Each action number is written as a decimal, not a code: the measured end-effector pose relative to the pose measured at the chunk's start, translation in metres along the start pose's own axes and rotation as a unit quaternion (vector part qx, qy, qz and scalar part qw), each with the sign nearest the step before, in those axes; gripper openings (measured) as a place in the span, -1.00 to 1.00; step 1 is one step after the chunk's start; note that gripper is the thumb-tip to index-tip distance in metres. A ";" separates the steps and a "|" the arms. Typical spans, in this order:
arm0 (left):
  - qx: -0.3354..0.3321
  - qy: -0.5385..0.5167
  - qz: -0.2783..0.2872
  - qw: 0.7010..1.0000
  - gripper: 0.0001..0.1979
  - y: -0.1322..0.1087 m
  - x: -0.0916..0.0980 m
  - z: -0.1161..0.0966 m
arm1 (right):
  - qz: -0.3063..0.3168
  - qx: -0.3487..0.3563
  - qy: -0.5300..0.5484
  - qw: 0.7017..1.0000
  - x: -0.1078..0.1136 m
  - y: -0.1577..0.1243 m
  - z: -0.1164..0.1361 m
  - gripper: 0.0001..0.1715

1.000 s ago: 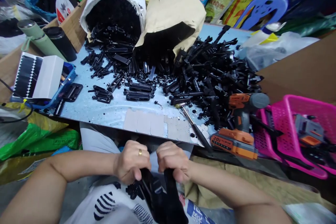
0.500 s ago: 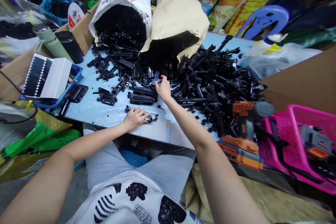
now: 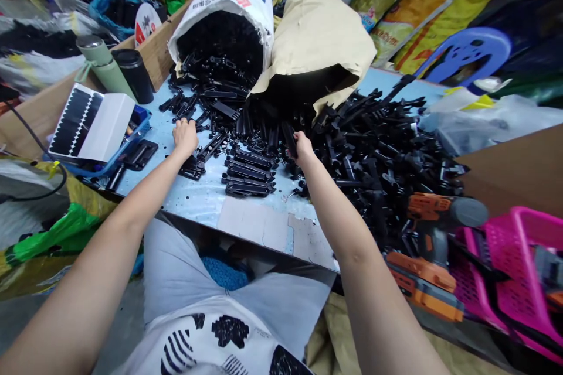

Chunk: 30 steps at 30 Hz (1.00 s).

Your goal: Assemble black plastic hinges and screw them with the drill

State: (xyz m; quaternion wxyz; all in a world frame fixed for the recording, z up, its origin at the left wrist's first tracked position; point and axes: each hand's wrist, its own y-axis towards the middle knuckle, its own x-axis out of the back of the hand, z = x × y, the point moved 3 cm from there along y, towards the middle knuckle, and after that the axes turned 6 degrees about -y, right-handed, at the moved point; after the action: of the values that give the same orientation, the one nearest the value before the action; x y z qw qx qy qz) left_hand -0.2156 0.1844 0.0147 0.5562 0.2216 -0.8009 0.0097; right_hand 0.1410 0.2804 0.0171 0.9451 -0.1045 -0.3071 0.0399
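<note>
Leaning out over the counter (image 3: pixel 197 199) now, toward the white sack (image 3: pixel 237 0), the tan sack (image 3: pixel 316 29) and the heap of black parts (image 3: pixel 387 146) spilling from them. Done with the pieces worked in the lap a second ago; fetching fresh ones, by the look of it. Stretching the left hand (image 3: pixel 185 136) palm-down onto loose pieces below the white sack, grip hidden under the knuckles, impossible to tell. Closing the right hand (image 3: pixel 301 149), fist upright, round a black bar (image 3: pixel 289 136) at the tan sack's mouth.

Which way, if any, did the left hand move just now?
Yes: the left hand went from the near side of the stacked black strips to their far left, toward the white box.
</note>
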 end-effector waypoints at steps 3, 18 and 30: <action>-0.021 -0.014 0.010 1.000 -0.78 0.019 -0.006 0.006 | 0.123 -0.026 0.204 0.971 -0.001 -0.023 -0.001 -0.51; -0.281 -0.028 0.154 0.947 -0.85 -0.121 0.090 -0.087 | 0.172 0.194 0.252 0.932 -0.024 -0.199 -0.068 -0.40; -0.345 -0.085 0.248 0.901 -0.72 -0.190 -0.015 -0.129 | 0.069 0.348 -0.193 0.915 -0.032 -0.229 -0.073 -0.44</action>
State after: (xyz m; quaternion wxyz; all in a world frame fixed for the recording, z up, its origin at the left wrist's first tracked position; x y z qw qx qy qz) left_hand -0.0275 0.0519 0.0066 0.5077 -0.1898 -0.8271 -0.1487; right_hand 0.1608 0.0405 -0.0078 0.8388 0.2200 -0.4424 0.2287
